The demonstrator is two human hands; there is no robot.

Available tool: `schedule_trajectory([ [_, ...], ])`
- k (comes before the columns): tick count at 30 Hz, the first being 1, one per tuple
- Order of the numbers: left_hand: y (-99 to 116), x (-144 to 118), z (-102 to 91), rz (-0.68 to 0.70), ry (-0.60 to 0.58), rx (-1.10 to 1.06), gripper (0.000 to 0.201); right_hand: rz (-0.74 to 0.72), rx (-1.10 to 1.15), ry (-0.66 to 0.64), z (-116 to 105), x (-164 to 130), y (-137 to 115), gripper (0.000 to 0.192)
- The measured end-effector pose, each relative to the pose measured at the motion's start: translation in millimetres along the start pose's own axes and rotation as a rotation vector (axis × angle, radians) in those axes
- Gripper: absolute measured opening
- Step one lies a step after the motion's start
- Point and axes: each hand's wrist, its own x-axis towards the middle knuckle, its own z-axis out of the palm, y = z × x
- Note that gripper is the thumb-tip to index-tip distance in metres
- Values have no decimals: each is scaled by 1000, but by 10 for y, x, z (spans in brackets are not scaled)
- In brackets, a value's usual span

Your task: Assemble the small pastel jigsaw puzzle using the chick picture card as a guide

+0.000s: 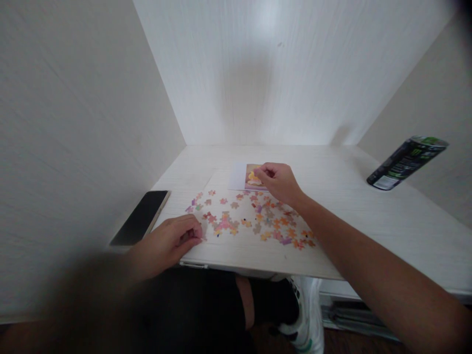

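My right hand (pixel 280 181) is over a small picture card (pixel 254 183), thumb and fingers pinched together. Anything between those fingertips is too small to make out. The card shows a yellow figure and has a white part on its left. At the table's front left rests my left hand (pixel 181 235), its fingers curled and closed near the surface; what they hold, if anything, is hidden. Between the hands lie many loose jigsaw puzzle pieces (pixel 283 222) in orange, pink, purple and grey. A small joined cluster of pieces (pixel 225 222) is right of my left hand.
A dark smartphone (pixel 142 216) lies on the white table (pixel 317 164) at the left. At the right stands a black and green drink can (pixel 405 162). Walls enclose the table at the back and sides. My legs and a white shoe (pixel 308 314) are below the front edge.
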Motion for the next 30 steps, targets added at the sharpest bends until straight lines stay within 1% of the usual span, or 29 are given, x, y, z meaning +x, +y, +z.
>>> schedule_trajectory([
  [2, -2, -13, 34, 47, 75, -8, 12, 6, 10, -3, -6, -1, 4, 31],
  [3, -1, -23, 55, 94, 131, -6, 11, 8, 17, -3, -8, 0, 3, 31],
  [5, 10, -49, 97, 206, 276, 19, 9, 12, 39, -6, -12, 3, -12, 31],
  [7, 35, -77, 133, 301, 419, 75, 11, 17, 99, -41, -14, 0, -58, 31],
  [9, 78, -100, 159, 366, 524, 125, 16, 42, 228, -162, -10, -22, -144, 31],
  [11, 132, -108, 175, 412, 578, 139, 21, 90, 386, -362, 3, -68, -258, 30],
  [14, 205, -80, 190, 433, 608, 102, 23, 134, 542, -657, 51, -173, -429, 29],
  [16, 235, -40, 199, 430, 623, 71, 23, 115, 607, -786, 97, -246, -511, 29],
  [19, 252, 27, 206, 451, 625, 43, 24, 80, 650, -912, 152, -325, -580, 26],
  [21, 253, 67, 201, 456, 612, 41, 24, 74, 664, -958, 167, -347, -597, 23],
  [23, 253, 106, 183, 454, 593, 50, 22, 80, 685, -976, 164, -349, -599, 22],
  [30, 286, 314, 80, 463, 552, 90, 15, 69, 681, -885, 139, -296, -530, 19],
])
